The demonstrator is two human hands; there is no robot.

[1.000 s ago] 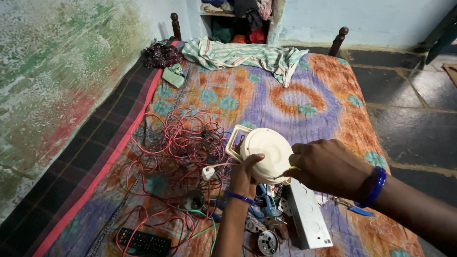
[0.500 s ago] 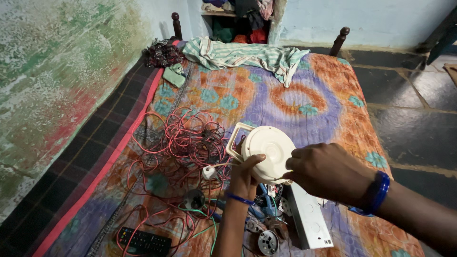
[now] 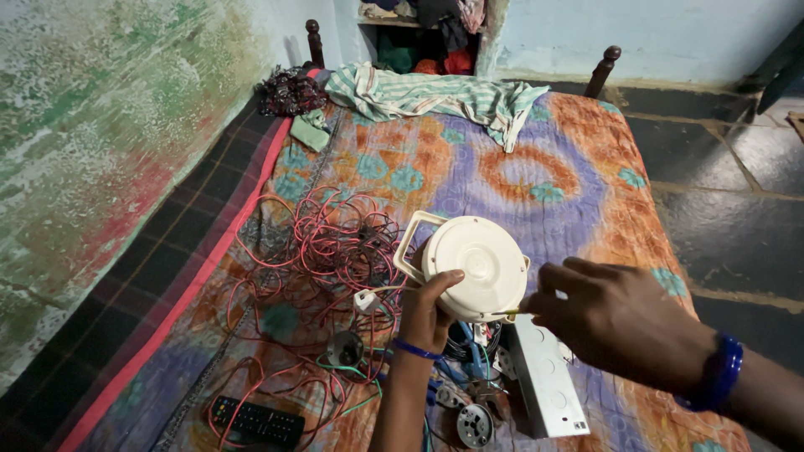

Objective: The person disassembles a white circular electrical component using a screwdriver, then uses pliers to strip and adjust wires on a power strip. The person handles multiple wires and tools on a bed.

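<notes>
Round cream casing (image 3: 476,266): held up over the patterned bedspread (image 3: 519,167), a squared handle on its left side
Left hand (image 3: 429,311): fingers curled about the casing's lower left edge, thumb on top, blue band on the wrist
Right hand (image 3: 615,318): pinched shut on a thin tool (image 3: 505,313) whose tip meets the casing's right rim
Under the hands: white metal box (image 3: 548,381), small round parts
To the left: tangle of red wire (image 3: 322,251), black remote (image 3: 257,421)

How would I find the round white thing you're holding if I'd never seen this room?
Look at the patterned bedspread, then the tangle of red wires. Just right of it, the left hand grips a cream round casing, the only thing with a square loop handle.
</notes>
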